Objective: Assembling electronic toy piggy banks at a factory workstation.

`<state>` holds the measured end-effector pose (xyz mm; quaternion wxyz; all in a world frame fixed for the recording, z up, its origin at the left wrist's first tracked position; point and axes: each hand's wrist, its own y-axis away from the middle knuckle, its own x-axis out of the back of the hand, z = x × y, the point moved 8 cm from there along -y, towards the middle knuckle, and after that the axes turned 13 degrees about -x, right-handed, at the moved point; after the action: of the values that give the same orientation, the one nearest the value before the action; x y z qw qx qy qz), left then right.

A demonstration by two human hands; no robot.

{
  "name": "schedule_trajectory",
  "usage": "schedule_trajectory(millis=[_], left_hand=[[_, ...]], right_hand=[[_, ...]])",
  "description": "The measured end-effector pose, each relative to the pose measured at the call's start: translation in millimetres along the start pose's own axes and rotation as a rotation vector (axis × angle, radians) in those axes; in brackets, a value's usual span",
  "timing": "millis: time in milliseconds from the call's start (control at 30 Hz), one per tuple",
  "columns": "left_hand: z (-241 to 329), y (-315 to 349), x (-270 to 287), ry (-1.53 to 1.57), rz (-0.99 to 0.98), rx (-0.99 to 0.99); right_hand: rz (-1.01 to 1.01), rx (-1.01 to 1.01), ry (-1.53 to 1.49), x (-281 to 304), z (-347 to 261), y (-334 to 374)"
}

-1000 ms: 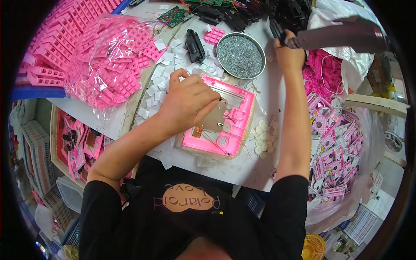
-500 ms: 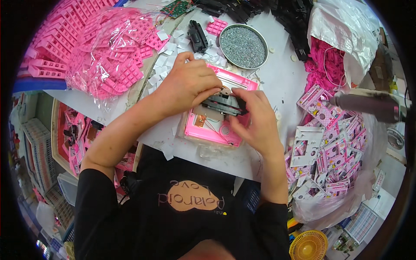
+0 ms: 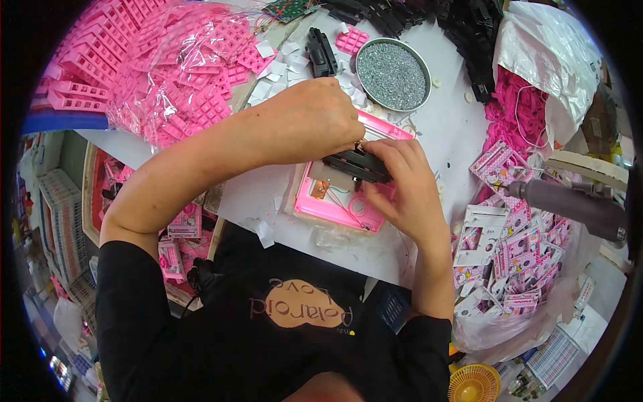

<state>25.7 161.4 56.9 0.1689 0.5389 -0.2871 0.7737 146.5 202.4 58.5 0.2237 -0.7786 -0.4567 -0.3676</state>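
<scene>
In front of me lies a pink plastic toy casing (image 3: 309, 203), open side up, with thin wires and small parts inside. A long black plastic part (image 3: 356, 166) sits across its middle, slightly tilted. My right hand (image 3: 414, 194) grips the right end of this part between thumb and fingers. Above the part's far edge, my left hand (image 3: 326, 119) is curled into a fist, knuckles up. Its fingertips point down close to the right fingertips, and whatever they pinch is hidden. Under the casing is a clear plastic wrap (image 3: 331, 238).
A round tin of small screws (image 3: 394, 75) stands beyond the casing. Near it are a black part (image 3: 321, 53) and paper scraps (image 3: 266, 234). Bagged pink keypads (image 3: 194, 74) lie left; printed pink panels (image 3: 519, 248) fill a bag at right, beneath a power screwdriver (image 3: 569, 204).
My left hand has turned over into a fist, its elbow swinging outward. The right hand keeps its hold on the black part. The whole view has shifted slightly.
</scene>
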Motion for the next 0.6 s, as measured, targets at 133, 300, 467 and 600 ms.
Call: schedule_trajectory(millis=[133,300,467,600], left_hand=[[-8,6,1,0.130,0.105,0.040],[-8,9,-1,0.218,0.157,-0.056],[-4,-4,-3,0.086,-0.018,-0.128],[2,-5,-7,0.043,-0.087,-0.167]], right_hand=[[-0.005,-0.045,-0.030,0,3,-1],[0.000,-0.028,-0.057,-1,5,-2],[0.008,0.034,-0.005,2,-1,-3],[-0.065,0.043,0.036,1,-5,-6]])
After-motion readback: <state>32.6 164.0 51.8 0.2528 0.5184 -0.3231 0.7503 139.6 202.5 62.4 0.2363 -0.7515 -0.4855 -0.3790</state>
